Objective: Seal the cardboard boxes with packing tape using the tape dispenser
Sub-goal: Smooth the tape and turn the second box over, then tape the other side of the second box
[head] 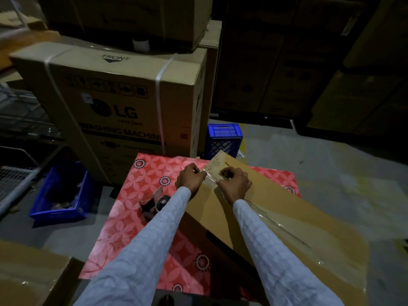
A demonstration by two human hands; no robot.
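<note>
Dim storeroom, red floral table cover (136,219), left hand (190,176) and right hand (234,182) pinching tape (209,175) on cardboard box (287,217), stacked cartons (123,93) behind

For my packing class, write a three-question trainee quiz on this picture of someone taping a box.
1. True or false: the tape dispenser is held in the left hand.
2. What lies under the cardboard box? A) a red patterned cloth B) a blue crate C) bare floor
3. What do the left hand and right hand pinch between them?

Key
1. False: it rests on the cloth, beside the left sleeve.
2. A
3. A strip of clear tape at the box's far end.
</note>
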